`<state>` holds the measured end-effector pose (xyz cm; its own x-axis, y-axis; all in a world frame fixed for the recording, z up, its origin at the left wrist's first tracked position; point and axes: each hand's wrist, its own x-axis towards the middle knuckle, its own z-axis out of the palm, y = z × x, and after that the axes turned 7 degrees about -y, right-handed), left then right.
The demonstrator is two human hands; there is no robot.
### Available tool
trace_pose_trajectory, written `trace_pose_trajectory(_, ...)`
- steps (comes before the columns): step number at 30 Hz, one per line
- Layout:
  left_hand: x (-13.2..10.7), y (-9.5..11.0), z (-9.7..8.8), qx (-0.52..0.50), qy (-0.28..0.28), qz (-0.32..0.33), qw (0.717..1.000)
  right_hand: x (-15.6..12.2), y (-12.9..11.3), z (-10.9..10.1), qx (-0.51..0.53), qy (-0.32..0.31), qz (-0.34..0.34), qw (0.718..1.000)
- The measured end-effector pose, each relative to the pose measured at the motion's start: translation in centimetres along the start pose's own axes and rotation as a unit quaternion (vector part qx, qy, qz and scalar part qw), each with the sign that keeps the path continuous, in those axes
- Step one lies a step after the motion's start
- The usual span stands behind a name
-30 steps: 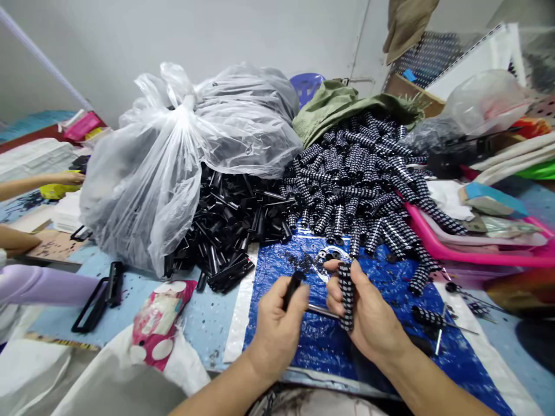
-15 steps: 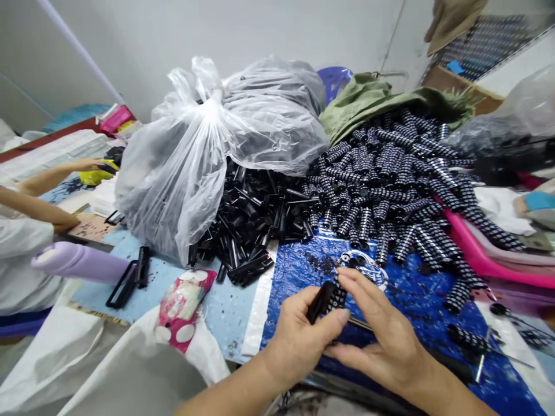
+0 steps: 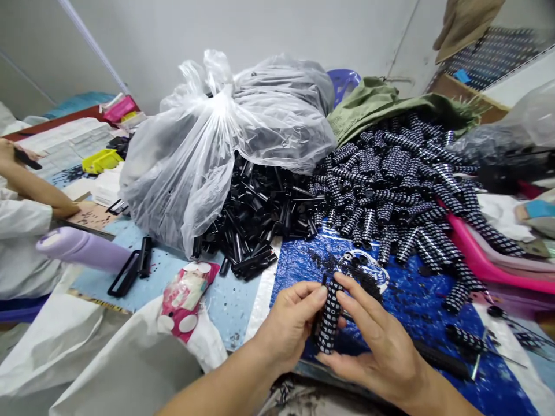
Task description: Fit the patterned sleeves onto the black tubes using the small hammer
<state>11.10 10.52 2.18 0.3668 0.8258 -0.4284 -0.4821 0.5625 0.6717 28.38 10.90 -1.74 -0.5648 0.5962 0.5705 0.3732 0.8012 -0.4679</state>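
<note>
Both my hands meet low in the middle over a blue plastic sheet point(image 3: 403, 300). My left hand point(image 3: 288, 323) and my right hand point(image 3: 373, 341) pinch the same black-and-white checked roller point(image 3: 328, 315), held nearly upright between the fingertips. A thin black part shows at its left edge against my left fingers. Behind lie a heap of plain black tubes point(image 3: 260, 208) and a larger heap of checked rollers point(image 3: 394, 185).
A big clear plastic bag point(image 3: 217, 144) bulges at the back left. A pink tray point(image 3: 489, 260) borders the right. A lilac bottle point(image 3: 78, 251), a black frame point(image 3: 130, 271) and a pink packet point(image 3: 184, 294) lie left. Another person's arms point(image 3: 30, 185) work at the far left.
The black tube in my left hand and the checked roller in my right have come together; both hands now hold the one roller. The view shifted left, and the other person's arm rose.
</note>
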Motion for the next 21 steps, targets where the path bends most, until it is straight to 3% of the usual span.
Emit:
trace_pose_trajectory(8, -0.1, -0.4, -1.3, -0.026, -0.041, -0.054, 0.997, -0.5, 0.1, 0.7, 0.039, -0.008, 0.030, 0.999)
trace_pose_trajectory(10, 0.0, -0.6, -2.1, 0.012, -0.025, -0.026, 0.999, -1.6, 0.7, 0.7, 0.014, -0.033, 0.064, 0.997)
trace_pose_trajectory(12, 0.1, -0.6, -3.6, 0.144, 0.007, 0.058, 0.988, -3.6, 1.7, 0.5, -0.063, -0.055, 0.101, 0.991)
trace_pose_trajectory(13, 0.1, -0.5, -4.5, 0.243, 0.029, 0.110, 0.963, -4.7, 2.2, 0.5, -0.112, -0.062, 0.116, 0.985)
trace_pose_trajectory(15, 0.0, 0.0, -6.2, 0.452, 0.072, 0.188, 0.869, -6.7, 3.0, 0.4, -0.180, -0.066, 0.128, 0.973)
trace_pose_trajectory(17, -0.1, 0.9, -7.4, 0.611, 0.099, 0.193, 0.761, -7.7, 3.2, 0.1, -0.198, -0.067, 0.139, 0.968)
trace_pose_trajectory(18, -0.1, 1.3, -7.8, 0.663, 0.102, 0.173, 0.721, -7.7, 3.1, -0.1, -0.189, -0.063, 0.144, 0.969)
trace_pose_trajectory(20, 0.1, 2.3, -8.0, 0.715, 0.095, 0.117, 0.683, -6.8, 2.3, -0.5, -0.154, -0.034, 0.142, 0.977)
trace_pose_trajectory(21, 0.3, 2.6, -8.0, 0.718, 0.087, 0.087, 0.685, -6.0, 1.9, -0.7, -0.137, -0.011, 0.133, 0.982)
